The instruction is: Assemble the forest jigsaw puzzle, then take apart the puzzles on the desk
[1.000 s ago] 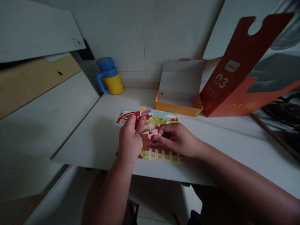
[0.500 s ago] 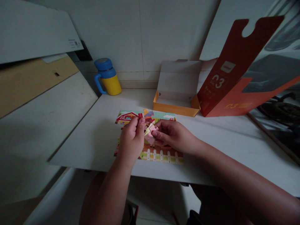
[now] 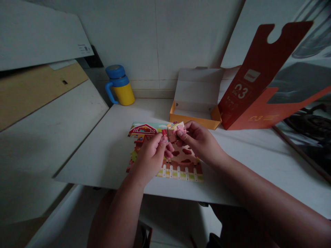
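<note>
A colourful farm jigsaw puzzle (image 3: 181, 165) lies flat on the white table (image 3: 248, 162), with a red barn at its top left and a white fence along its near edge. Both my hands hover just above its upper middle. My left hand (image 3: 152, 156) pinches a small reddish puzzle piece (image 3: 165, 132) between thumb and fingers. My right hand (image 3: 200, 141) pinches a pinkish puzzle piece (image 3: 178, 128) right beside it. The two pieces touch or nearly touch.
An open orange-and-white cardboard box (image 3: 198, 100) stands behind the puzzle, with a tall red-orange sleeve (image 3: 258, 79) leaning to its right. A blue-and-yellow mug (image 3: 120, 86) stands at the back left by the wall. White and wooden boards (image 3: 38, 96) slope at the left.
Both hands have lifted and shifted toward the puzzle's upper edge with their pieces, uncovering the brown middle of the picture. The right hand's pink piece has moved up and to the right.
</note>
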A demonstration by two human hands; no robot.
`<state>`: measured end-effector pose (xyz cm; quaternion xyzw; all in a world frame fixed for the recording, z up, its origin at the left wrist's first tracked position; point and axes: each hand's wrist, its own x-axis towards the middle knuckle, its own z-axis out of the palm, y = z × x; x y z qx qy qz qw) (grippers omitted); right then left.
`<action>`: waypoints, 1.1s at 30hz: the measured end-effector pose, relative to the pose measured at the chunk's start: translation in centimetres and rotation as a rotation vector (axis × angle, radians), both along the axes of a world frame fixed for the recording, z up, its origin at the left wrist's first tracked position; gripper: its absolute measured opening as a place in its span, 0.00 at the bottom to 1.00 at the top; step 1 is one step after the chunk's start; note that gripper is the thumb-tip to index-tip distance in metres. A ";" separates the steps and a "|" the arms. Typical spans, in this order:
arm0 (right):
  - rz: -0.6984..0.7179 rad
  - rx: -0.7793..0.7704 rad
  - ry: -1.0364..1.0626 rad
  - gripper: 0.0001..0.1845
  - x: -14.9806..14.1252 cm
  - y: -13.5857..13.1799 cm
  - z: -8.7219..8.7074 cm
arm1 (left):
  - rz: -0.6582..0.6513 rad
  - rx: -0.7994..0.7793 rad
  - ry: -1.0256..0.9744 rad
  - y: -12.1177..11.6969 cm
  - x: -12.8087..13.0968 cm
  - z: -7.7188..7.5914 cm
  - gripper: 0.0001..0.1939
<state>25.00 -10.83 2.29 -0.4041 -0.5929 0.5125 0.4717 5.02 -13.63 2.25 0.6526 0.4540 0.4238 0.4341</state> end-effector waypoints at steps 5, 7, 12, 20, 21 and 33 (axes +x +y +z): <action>0.173 -0.118 0.004 0.22 0.5 0.2 0.2 | -0.125 0.075 0.191 -0.6 0.4 0.6 0.17; 0.199 -0.124 -0.016 0.22 0.7 0.1 0.4 | -0.122 0.105 0.255 -0.6 -0.1 1.0 0.18; 0.270 -0.109 -0.192 0.22 1.2 0.7 -0.3 | 0.001 0.251 0.722 1.9 -4.6 2.6 0.19; 0.324 -0.020 -0.514 0.19 1.4 1.3 -1.7 | 0.392 -0.054 1.350 10.7 -9.5 2.1 0.23; 0.316 -0.009 -0.536 0.19 1.4 1.3 -1.7 | 0.418 -0.056 1.348 11.0 -9.3 1.7 0.25; 0.285 0.050 -0.649 0.17 1.3 1.4 -1.3 | 0.519 -0.069 1.077 11.9 -10.9 -0.9 0.21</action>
